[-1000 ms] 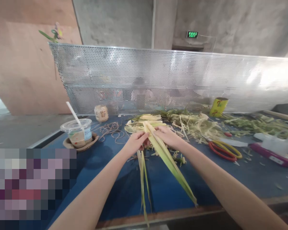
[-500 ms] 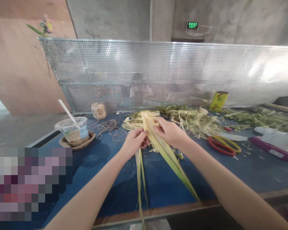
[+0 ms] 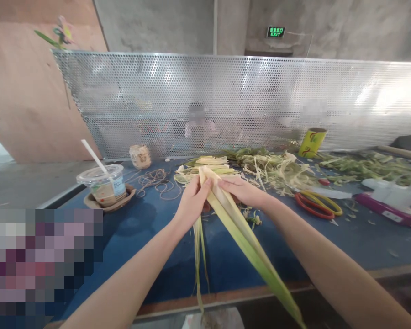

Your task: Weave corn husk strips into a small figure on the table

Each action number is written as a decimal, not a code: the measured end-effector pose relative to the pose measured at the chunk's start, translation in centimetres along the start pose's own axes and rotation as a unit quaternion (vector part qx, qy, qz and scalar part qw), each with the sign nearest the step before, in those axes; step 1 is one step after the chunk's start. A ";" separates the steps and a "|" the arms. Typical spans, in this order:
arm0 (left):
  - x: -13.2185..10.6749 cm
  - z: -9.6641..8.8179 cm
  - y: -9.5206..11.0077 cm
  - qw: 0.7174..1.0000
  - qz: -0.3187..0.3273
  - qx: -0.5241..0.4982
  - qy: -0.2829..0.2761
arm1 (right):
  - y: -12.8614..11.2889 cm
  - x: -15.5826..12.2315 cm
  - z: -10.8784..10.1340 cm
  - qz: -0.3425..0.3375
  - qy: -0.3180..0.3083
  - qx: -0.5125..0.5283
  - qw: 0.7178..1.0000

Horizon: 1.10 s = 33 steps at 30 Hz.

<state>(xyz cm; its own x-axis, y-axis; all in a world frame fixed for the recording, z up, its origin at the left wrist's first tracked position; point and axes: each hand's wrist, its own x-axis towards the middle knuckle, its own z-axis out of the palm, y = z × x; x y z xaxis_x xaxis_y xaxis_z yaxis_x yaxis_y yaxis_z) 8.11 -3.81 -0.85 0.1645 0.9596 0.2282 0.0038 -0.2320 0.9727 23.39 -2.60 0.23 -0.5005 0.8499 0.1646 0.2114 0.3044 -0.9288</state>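
Green leaf (image 3: 247, 243) in both pinched hands (image 3: 192, 198) (image 3: 244, 190)

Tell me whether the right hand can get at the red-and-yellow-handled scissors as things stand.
Probably yes: the scissors lie off to its right, handles uncovered. The right hand would likely have to let go of the long leaf first, though.

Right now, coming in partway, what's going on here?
A person's left hand and right hand pinch the pale end of a long leaf, whose green tip slants past the table's near edge on the right. Narrow strips trail below the left hand. Beyond the hands lies a heap of leaf pieces. The red-and-yellow-handled scissors lie to the right, and a drink cup with a straw stands to the left.
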 end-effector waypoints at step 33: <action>1.4 -3.7 1.3 0.676 0.479 0.554 -0.077 | -1.8 -1.3 -1.6 -0.043 -0.020 0.009 0.999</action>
<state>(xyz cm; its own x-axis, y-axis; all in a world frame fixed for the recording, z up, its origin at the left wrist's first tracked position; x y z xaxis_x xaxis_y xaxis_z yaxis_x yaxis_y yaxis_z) 4.72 -2.16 0.92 0.7164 0.2754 0.6411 0.5450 -0.7945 -0.2678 24.97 -3.56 2.24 -0.5500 0.8025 0.2311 0.1503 0.3673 -0.9179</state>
